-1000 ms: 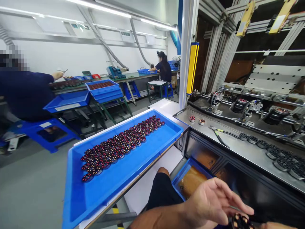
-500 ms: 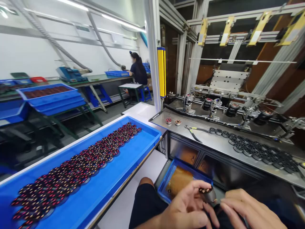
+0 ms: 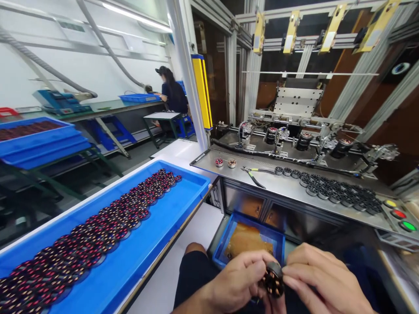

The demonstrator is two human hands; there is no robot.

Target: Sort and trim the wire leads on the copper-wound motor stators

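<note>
Low in front of my lap, my left hand (image 3: 236,275) grips a small round motor stator (image 3: 274,281) between thumb and fingers. Its face of copper windings is tilted toward me, and a dark grey rim shows along the top. My right hand (image 3: 322,275) is closed in a pinch, with its thumb and fingertips against the stator's right edge. Whatever lies between those fingertips is too small or hidden to make out. Beyond my hands, a blue bin (image 3: 225,250) with a brown sheet inside sits under the machine bench.
To my left, a long blue tray (image 3: 144,244) holds rows of wound stators (image 3: 108,226). On the metal bench (image 3: 262,181) are two stators, cutting pliers (image 3: 253,176) and many dark unwound cores (image 3: 340,189). Coloured buttons (image 3: 398,213) sit at right. A person (image 3: 173,91) works behind.
My view has swung to the right, bringing the buttons into sight. The stator has turned its wound face toward me. My right fingertips have come in against its edge.
</note>
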